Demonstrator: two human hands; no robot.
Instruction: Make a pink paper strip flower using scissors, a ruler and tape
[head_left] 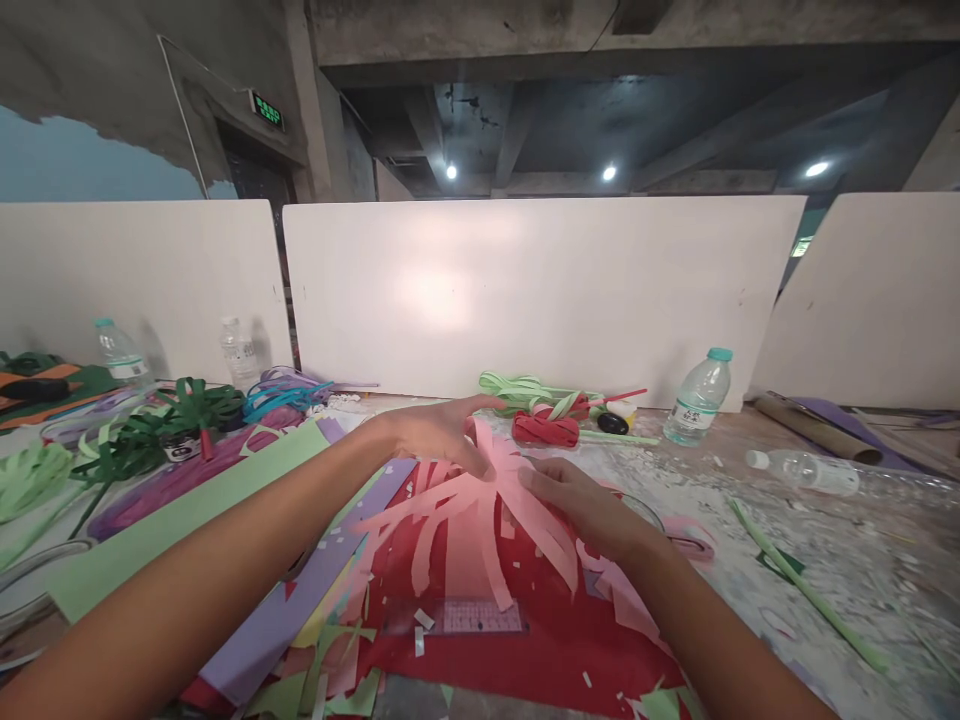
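A pink paper piece cut into long strips [469,545] fans out from a gathered middle, like a flower or tassel. My left hand [439,432] reaches over its upper left side, thumb pressed on the gathered part and index finger stretched behind it. From the right, my right hand [581,500] pinches the strips near the same middle between thumb and fingers. Below the strips lie a red paper sheet [480,665] and a clear ruler [484,616], with small paper scraps scattered over them. My other fingertips are partly hidden by the pink paper.
Green and purple paper sheets [195,515] lie left, beside dark green paper bundles [199,405]. Red and light green strip rolls [546,425] sit behind my hands. A water bottle [697,400] stands right, another bottle [817,472] lies flat. White panels [540,290] close the table's back.
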